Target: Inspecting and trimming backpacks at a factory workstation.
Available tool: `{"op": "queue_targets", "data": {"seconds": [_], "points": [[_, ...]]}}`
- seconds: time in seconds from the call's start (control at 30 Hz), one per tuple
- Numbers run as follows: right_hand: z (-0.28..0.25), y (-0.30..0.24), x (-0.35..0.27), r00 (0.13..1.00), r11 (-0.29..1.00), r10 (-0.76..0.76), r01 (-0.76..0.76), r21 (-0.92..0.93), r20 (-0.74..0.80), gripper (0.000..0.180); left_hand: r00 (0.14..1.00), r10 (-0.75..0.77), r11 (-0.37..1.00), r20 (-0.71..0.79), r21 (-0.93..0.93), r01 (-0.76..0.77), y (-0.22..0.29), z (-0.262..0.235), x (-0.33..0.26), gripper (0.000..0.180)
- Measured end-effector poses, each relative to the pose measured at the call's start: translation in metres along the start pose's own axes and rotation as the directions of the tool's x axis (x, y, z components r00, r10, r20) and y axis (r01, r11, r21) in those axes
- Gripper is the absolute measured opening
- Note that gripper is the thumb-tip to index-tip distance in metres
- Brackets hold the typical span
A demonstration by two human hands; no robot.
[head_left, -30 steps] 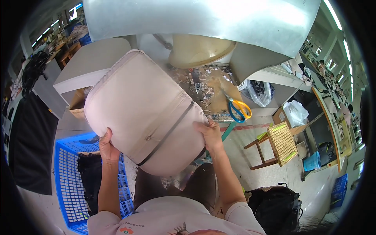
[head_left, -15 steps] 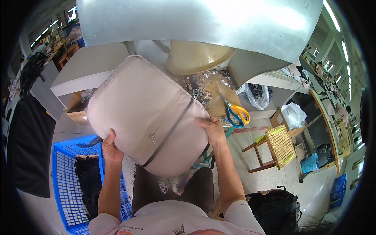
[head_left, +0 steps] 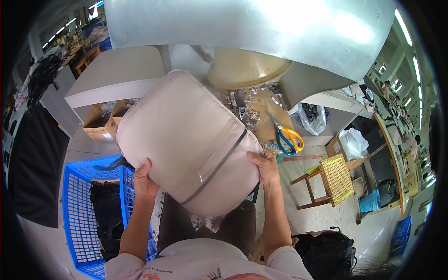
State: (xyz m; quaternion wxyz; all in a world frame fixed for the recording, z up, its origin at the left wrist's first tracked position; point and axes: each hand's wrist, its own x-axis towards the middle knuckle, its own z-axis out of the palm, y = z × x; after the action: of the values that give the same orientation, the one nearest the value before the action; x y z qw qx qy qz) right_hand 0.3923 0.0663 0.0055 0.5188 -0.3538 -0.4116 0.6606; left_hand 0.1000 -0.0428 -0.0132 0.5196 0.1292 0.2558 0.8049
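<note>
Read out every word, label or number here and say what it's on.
Nothing reads clearly.
Shirt: dark lettering, too blurred to read.
Cardboard box, left: white label, too small.
Board under the scissors: blue lettering, partly hidden, unreadable.
Held pale fabric piece: no text visible.

The scene is bright and cool-toned. Strip lights (head_left: 403, 26) run along the far right, burnt out to white, and smaller lamps (head_left: 71, 21) glow at the far left. Glare bleaches the right side of the silvery metal hood (head_left: 224, 25), with dimmer shade beneath it. The pale panel (head_left: 182, 121) takes soft, even light; its fine details look smeared, possibly by motion. The black bundle (head_left: 322, 254) at near right sinks into shadow. Straight edges bow toward a blackened rim, and the far right background turns soft.
</note>
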Motion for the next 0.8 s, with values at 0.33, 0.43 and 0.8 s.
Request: {"op": "queue_targets", "data": {"seconds": [0.33,0.43,0.8], "points": [[-0.006,-0.002,-0.008,0.998,0.998,-0.056,0.056,0.006,-0.028,0.017,0.999,-0.052,0.999,0.008,0.001,0.052,-0.006,-0.002,0.005,0.049],[-0.009,0.0,-0.009,0.998,0.998,-0.06,0.059,-0.021,-0.025,0.016,0.999,-0.052,0.999,0.016,-0.008,0.052,-0.007,-0.002,0.004,0.049],[0.005,0.017,-0.032,0.997,0.991,-0.08,0.081,-0.105,0.021,0.031,0.993,-0.03,1.0,-0.113,-0.002,0.03,0.023,-0.01,-0.051,0.051]]}}
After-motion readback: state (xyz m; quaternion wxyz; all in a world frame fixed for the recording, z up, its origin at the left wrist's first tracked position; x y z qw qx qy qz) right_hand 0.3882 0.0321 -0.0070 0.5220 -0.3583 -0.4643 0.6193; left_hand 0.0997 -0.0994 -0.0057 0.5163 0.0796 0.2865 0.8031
